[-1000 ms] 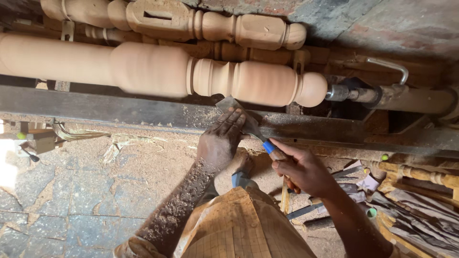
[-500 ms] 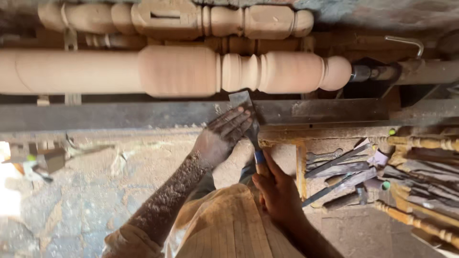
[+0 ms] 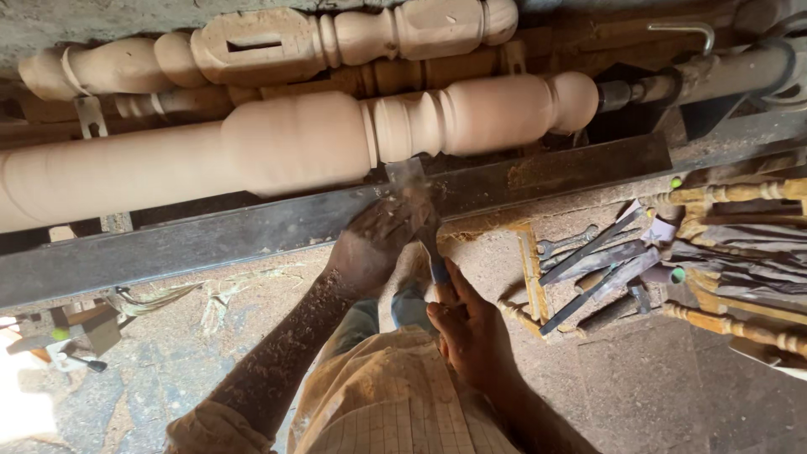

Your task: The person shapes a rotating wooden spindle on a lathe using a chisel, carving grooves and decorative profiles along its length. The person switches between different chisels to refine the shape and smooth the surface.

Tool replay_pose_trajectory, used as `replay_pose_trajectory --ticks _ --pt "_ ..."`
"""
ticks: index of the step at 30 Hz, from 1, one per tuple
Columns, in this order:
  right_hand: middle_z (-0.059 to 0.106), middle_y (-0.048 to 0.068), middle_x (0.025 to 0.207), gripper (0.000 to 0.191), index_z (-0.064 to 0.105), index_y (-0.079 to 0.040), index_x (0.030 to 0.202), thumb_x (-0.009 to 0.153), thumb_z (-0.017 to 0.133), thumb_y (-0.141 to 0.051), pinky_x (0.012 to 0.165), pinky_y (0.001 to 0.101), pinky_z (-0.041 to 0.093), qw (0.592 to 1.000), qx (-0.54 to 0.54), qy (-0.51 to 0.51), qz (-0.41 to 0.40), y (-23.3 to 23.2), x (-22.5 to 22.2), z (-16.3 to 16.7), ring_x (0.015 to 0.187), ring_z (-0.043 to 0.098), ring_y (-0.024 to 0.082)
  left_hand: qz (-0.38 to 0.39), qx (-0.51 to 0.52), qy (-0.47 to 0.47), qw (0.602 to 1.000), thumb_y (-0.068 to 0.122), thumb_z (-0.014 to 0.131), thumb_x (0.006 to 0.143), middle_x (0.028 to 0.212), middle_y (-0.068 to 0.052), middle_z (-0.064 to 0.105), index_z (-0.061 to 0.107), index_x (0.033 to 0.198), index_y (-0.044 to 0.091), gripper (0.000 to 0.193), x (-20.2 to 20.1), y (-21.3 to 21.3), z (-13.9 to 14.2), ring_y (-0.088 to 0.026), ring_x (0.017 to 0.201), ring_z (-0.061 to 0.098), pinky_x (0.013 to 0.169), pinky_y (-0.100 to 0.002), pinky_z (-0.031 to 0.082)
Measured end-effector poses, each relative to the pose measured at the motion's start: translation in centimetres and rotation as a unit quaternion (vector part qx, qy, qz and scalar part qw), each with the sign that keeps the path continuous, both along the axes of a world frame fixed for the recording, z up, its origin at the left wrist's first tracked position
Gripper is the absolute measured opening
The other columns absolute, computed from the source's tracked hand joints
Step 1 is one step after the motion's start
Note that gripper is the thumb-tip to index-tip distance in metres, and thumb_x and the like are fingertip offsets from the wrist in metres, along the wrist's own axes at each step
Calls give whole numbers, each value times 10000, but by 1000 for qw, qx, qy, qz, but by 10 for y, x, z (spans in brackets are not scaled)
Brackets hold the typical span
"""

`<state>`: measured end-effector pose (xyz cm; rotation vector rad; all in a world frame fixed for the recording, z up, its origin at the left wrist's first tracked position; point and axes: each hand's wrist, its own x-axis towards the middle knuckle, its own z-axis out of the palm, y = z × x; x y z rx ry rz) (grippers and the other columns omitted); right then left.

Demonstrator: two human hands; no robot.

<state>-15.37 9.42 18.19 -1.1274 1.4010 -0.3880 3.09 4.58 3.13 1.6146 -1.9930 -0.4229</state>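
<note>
A long pale wooden spindle (image 3: 294, 147) with turned beads and grooves is mounted on a lathe across the upper half of the head view. My left hand (image 3: 374, 244), dusted with sawdust, presses the flat metal blade of a chisel (image 3: 412, 181) down on the dark steel tool rest (image 3: 210, 240). The blade's tip meets the spindle at a groove beside the thick section. My right hand (image 3: 471, 332) grips the chisel's blue and wooden handle lower down, close to my body.
A finished turned leg (image 3: 277, 46) with a rectangular mortise lies behind the spindle. Several chisels and wrenches (image 3: 601, 269) lie on the floor at the right, beside turned sticks (image 3: 740, 193). Sawdust and shavings cover the stone floor (image 3: 168, 353).
The view has shifted, so the spindle now sits further right and tilted. Both hands stay on the chisel, whose blade has come up against the spindle's groove.
</note>
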Motion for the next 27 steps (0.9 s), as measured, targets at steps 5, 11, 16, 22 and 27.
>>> replay_pose_trajectory --ticks 5,11,16,22,27 --pt "608 13 628 756 323 -93 1627 941 615 -218 416 272 454 999 24 32 37 -13 -23 -4 449 506 80 -72 -77 -111 988 90 680 856 1435 -36 634 614 1370 185 527 0 1 29 -231 1325 616 1119 -437 495" --pt "619 11 643 746 340 -103 1613 923 598 -219 410 275 482 996 39 14 81 -36 -47 5 437 538 84 -40 -64 -50 996 -36 655 896 1466 -101 608 601 1420 137 555 -14 -2 52 -258 1315 631 1035 -409 586" --pt "521 17 620 735 373 -126 1603 910 614 -185 398 287 439 996 62 -10 67 -44 -48 12 426 483 94 -17 -62 -38 997 -47 657 946 1438 -60 618 666 1372 146 468 -20 -5 47 -230 1324 637 1006 -349 624" --pt "559 15 600 736 382 -130 1592 899 624 -183 388 290 443 997 62 18 35 -34 -35 12 420 499 89 -69 -34 -51 996 50 654 979 1433 -90 607 655 1362 115 388 -8 -5 44 -245 1370 562 1097 -397 547" --pt "615 35 581 757 347 -130 1618 917 620 -207 425 285 460 997 48 61 -1 -8 -2 13 431 524 106 -114 -108 -85 984 54 658 842 1506 -109 573 587 1413 110 579 13 -10 48 -284 1416 523 1140 -419 499"
